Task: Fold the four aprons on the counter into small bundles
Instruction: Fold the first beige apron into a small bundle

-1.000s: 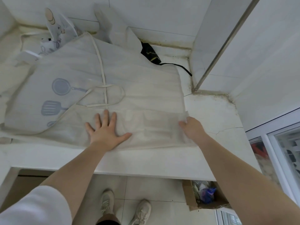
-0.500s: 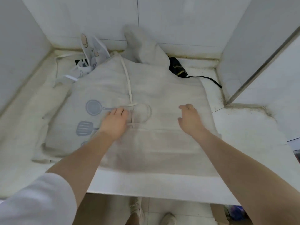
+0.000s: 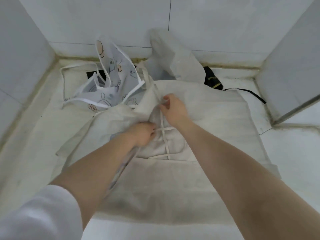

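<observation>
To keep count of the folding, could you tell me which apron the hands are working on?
The plain cream apron spread in front; both hands grip it, unlike the cartoon-printed apron crumpled behind.

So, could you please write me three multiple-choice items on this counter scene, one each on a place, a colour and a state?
1. Where does the black cloth lie?
A. back right of the counter
B. on the floor
C. under the left hand

2. What colour is the apron being folded?
A. red
B. cream
C. navy

3. What is the left hand doing?
A. hanging idle
B. gripping the apron's cloth
C. pressing the wall

Answers: A, it shows near the back wall; B, pale cloth throughout; B, fingers curled into a raised fold.
</observation>
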### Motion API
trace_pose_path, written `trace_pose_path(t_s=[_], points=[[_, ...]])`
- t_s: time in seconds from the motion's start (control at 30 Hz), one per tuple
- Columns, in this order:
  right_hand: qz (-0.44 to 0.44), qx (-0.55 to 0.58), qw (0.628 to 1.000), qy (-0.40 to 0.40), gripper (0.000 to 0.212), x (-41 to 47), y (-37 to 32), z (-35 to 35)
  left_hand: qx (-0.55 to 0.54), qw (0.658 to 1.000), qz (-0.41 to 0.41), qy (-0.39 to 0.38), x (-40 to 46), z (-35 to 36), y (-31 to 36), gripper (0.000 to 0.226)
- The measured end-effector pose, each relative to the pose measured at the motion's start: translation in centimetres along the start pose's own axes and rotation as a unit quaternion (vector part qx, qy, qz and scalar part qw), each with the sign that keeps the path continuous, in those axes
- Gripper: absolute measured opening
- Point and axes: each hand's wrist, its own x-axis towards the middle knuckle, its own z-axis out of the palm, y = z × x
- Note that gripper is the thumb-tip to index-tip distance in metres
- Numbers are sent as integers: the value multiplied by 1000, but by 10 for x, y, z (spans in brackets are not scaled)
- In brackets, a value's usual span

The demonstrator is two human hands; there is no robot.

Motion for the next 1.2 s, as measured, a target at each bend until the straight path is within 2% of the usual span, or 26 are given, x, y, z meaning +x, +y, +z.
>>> trace_pose_path(t_s=[0.07, 0.13, 0.2, 0.27, 0.3, 0.37, 0.47, 0.5, 0.57, 0.63, 0.7, 0.77, 0.83, 0.93, 0.97, 1.03, 1.1, 1.2], points=[[34, 13, 999, -5, 46, 10, -10, 11, -88, 993, -13, 83, -4, -13, -6, 19], [69, 56, 995, -35, 50, 17, -15, 16, -90, 965, -39, 244, -12, -27, -10, 19], [77, 84, 992, -56, 39, 22, -17, 13, -128, 920, -34, 370, -22, -42, -8, 24], [74, 88, 992, -51, 23, 28, -17, 2, -137, 887, -6, 441, -23, -55, -4, 32], [64, 72, 994, -49, 23, 31, -19, -6, -133, 880, -7, 457, -19, -64, -1, 37], [14, 2, 998, -65, 24, 31, -23, -24, -148, 888, -46, 434, -4, -79, 3, 53], [-88, -95, 989, -76, 25, 27, -29, -48, -166, 932, -87, 311, 16, -92, 10, 66], [-120, -118, 983, -76, 26, 26, -30, -52, -161, 939, -82, 294, 21, -92, 10, 62], [-164, -163, 972, -54, 20, 25, -31, -60, -181, 931, -69, 308, 25, -92, 9, 40], [-151, -199, 968, 6, 27, 24, -31, -69, -191, 924, -34, 330, 22, -92, 8, 15], [-118, -235, 964, 24, 52, 24, -24, -78, -208, 926, 14, 314, 14, -92, 6, 11], [-107, -284, 952, -34, 71, 23, -13, -86, -237, 929, 54, 280, 2, -91, 1, 10], [-105, -313, 940, -91, 63, 19, 0, -89, -246, 931, 80, 257, -12, -84, -6, 11], [-77, -405, 907, -84, 30, 7, 9, -94, -180, 933, 95, 297, -30, -68, -15, 40], [-62, -426, 901, -64, 27, 0, 10, -98, -157, 933, 86, 313, -35, -58, -17, 40], [-25, -463, 885, -37, 28, -13, 14, -108, -139, 938, 45, 314, -42, -44, -20, 23], [-9, -518, 854, -52, 32, -34, 22, -115, -78, 958, -9, 278, -48, -29, -16, 18], [-67, -582, 803, -111, 33, -67, 35, -112, 72, 978, -70, 183, -56, -15, -5, 30]])
